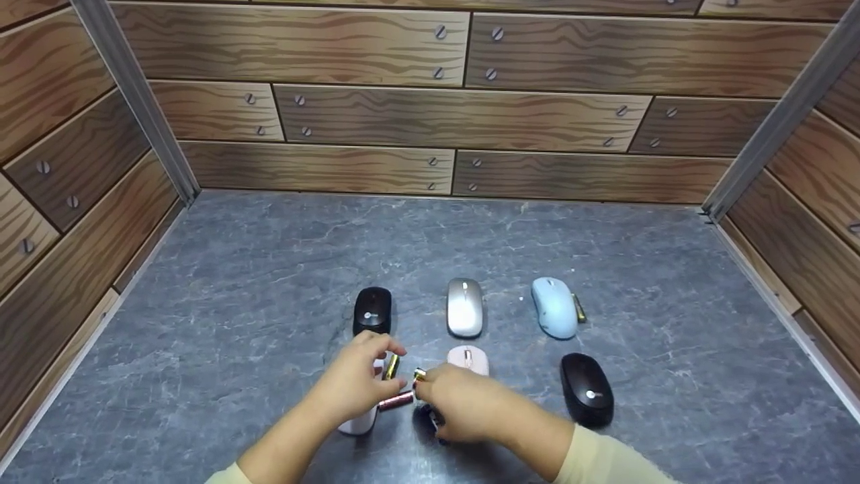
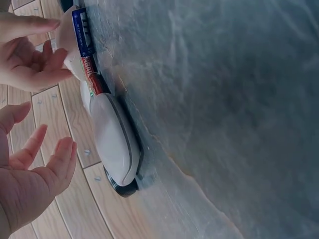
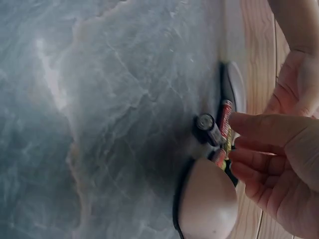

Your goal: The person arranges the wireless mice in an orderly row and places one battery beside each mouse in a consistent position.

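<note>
when looking down from the head view, find the left hand (image 1: 353, 380) released, with its fingers loosely bent and apart, hovering just above the white mouse (image 1: 358, 423) and gripping nothing. find the right hand (image 1: 463, 403) at three o'clock from it, back upward, likewise relaxed, with curved fingers and, in the right wrist view, nothing seen pinched between them. in the left wrist view, see the blue battery (image 2: 82, 32) just beside those fingertips; cannot tell whether touching. between the hands, see the red battery (image 1: 396, 400) lying at four o'clock from the left hand, and the gold battery (image 1: 392, 367) at two, near its fingertips. spot the second gold battery (image 1: 420, 374) at ten o'clock from the right hand, partly covered. note the pink mouse (image 1: 469, 359) at twelve, partly hidden, with the silver mouse (image 1: 465, 308) farther along; the blue mouse (image 1: 555, 308) between one and two, beside the third gold battery (image 1: 579, 308); the right black mouse (image 1: 586, 390) at three. see the left black mouse (image 1: 372, 309) near twelve o'clock from the left hand. see mice and batteries resting on the grey table (image 1: 269, 269).
</note>
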Demonstrator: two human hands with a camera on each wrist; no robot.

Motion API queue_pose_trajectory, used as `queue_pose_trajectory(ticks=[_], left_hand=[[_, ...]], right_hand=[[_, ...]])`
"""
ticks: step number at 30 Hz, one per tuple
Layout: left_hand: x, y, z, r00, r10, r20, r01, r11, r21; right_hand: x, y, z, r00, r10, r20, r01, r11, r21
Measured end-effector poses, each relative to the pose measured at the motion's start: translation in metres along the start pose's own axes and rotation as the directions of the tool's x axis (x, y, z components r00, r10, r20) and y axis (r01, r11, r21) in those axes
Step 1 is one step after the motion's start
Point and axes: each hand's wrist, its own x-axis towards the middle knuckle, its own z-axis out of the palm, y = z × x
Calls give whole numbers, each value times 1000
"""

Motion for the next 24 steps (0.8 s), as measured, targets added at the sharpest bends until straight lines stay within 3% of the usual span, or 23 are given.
queue_pose_trajectory(ticks=[4, 11, 24], left_hand=[[-1, -1, -1, 1000, -1, -5, 1, 1000, -10], [0, -1, -2, 1000, 5, -26, -6, 999, -42], [-4, -4, 1, 999, 30, -32, -30, 999, -10]], right_hand=[[1, -4, 4, 999, 22, 22, -21, 999, -47], [0, -5, 10, 999, -14, 33, 19, 987, -161], [-2, -12, 13, 999, 4, 33, 1, 988, -155]])
